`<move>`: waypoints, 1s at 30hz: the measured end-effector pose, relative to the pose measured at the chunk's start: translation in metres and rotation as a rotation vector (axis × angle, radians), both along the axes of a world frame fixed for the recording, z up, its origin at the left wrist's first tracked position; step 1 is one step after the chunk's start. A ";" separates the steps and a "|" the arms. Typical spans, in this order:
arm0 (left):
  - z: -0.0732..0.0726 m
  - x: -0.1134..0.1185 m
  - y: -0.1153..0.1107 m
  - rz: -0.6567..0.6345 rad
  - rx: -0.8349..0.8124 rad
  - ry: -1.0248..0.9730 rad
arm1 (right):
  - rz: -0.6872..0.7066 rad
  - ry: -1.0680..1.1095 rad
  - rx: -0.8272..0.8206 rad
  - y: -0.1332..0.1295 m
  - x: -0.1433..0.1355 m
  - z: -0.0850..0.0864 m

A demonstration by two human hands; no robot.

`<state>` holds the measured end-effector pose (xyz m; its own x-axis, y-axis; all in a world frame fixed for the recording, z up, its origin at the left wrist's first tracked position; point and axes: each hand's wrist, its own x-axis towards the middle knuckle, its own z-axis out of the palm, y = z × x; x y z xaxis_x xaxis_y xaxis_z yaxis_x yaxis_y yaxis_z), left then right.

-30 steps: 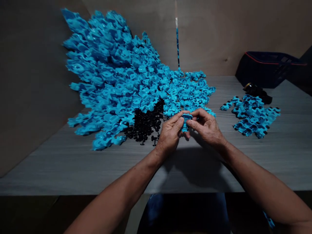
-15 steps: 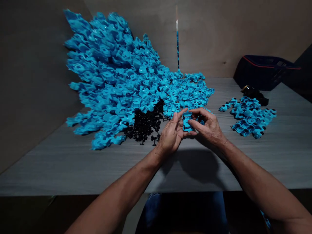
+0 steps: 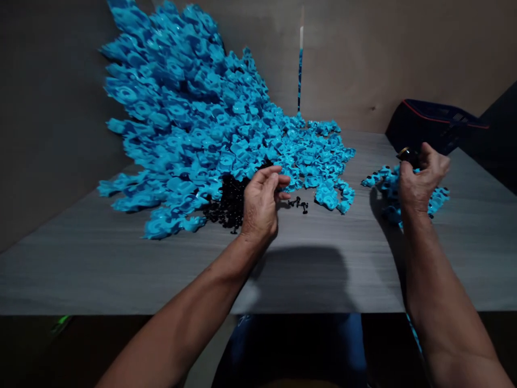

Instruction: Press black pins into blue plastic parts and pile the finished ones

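Observation:
My left hand [image 3: 262, 202] hovers at the right edge of a heap of black wheel axles [image 3: 230, 202], its fingers loosely curved and apart with nothing in them. Over at the right, my right hand [image 3: 424, 180] is above a small pile of blue toy car bodies with black wheels [image 3: 390, 207]. Its thumb and forefinger are spread and no toy shows between them; the other fingers are partly hidden. A few loose axles [image 3: 299, 205] lie between the hands, close to two blue car bodies [image 3: 327, 195].
A big heap of blue plastic car bodies [image 3: 181, 118] rises against the left and back panels. A dark basket with a red rim [image 3: 436, 121] stands at the back right. Just beyond my right hand is a black object with a gold band [image 3: 407, 153]. The grey table's front edge [image 3: 299, 311] is near me.
My right hand has moved from the middle to the right-hand pile and let go of the wheeled toy car. My left hand has shifted slightly left and no longer holds the car.

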<state>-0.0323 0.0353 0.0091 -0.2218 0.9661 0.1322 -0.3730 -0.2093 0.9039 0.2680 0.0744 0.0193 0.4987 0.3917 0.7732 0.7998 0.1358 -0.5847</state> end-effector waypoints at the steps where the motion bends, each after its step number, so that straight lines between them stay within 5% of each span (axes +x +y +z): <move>1: 0.000 -0.003 0.003 0.051 0.024 0.054 | 0.004 -0.065 0.000 -0.001 -0.002 -0.002; 4: -0.002 -0.010 0.011 0.151 0.104 0.271 | 0.397 -0.244 -0.091 -0.017 -0.044 -0.009; 7: -0.005 -0.013 0.013 0.174 0.165 0.485 | 0.775 -0.478 -0.355 -0.044 -0.106 -0.018; 12: -0.012 -0.012 0.007 0.119 0.192 0.760 | 0.819 -0.764 -0.747 -0.062 -0.156 -0.028; 22: -0.021 -0.017 0.013 0.126 0.427 1.098 | 1.121 -0.309 -0.639 -0.048 -0.131 -0.029; 27: -0.020 -0.012 0.006 0.155 0.487 1.147 | 0.927 0.183 -0.429 -0.032 -0.081 -0.026; 30: -0.024 -0.004 0.003 0.099 0.557 1.200 | 0.782 0.197 -0.345 -0.015 -0.056 -0.035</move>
<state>-0.0358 0.0386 -0.0154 0.2440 0.7059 0.6650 0.6297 -0.6368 0.4449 0.2123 0.0593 -0.0156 0.1015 0.8732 0.4767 0.4317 0.3930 -0.8119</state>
